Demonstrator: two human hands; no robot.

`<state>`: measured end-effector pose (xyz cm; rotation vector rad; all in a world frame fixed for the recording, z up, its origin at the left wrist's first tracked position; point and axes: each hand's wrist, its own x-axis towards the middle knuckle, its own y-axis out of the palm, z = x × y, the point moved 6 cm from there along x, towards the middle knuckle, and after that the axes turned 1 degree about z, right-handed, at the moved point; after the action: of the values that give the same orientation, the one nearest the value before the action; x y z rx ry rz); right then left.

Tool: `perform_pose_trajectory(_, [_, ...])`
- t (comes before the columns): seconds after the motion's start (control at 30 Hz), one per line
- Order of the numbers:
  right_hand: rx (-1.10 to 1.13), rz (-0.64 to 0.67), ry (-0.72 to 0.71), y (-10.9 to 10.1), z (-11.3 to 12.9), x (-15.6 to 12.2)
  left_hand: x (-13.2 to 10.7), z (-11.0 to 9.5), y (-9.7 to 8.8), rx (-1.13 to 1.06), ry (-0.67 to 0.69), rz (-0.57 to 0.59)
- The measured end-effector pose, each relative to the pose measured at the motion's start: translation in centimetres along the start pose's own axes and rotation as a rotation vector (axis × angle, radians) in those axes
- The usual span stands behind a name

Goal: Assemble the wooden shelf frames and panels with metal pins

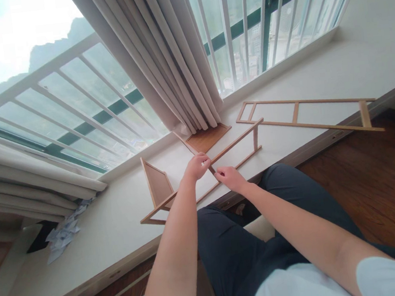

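A light wooden frame (238, 141) lies across the white ledge in front of me, with a flat panel (158, 183) standing up at its left part. My left hand (199, 165) has its fingers curled at the frame's middle, where a crossbar meets the upper rail. Just to the right and lower, my right hand (231, 178) is closed, its fingertips by the crossbar. Whatever those right fingers hold, if anything, is hidden. Behind my hands another brown wooden panel (209, 138) rests partly under the curtain.
A separate ladder-shaped wooden frame (296, 113) lies on the ledge (120, 223) at the right. Crumpled papers (64, 234) are at the left end, beside a dark object. Grey curtains (158, 52) hang before railed windows. My legs are close against the ledge's front edge.
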<state>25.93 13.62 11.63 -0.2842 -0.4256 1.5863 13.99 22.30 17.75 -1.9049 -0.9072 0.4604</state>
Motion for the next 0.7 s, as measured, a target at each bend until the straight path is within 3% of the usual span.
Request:
perform_pose_trajectory(0.43, [-0.085, 0.032, 0.005, -0.3, 0.2, 0.0, 0.0, 0.2, 0.1, -0.006, -0.002, -0.004])
perform_pose_trajectory(0.7, [-0.292, 0.084, 0.014, -0.9, 1.0, 0.1, 0.0, 0.2, 0.1, -0.002, 0.000, -0.007])
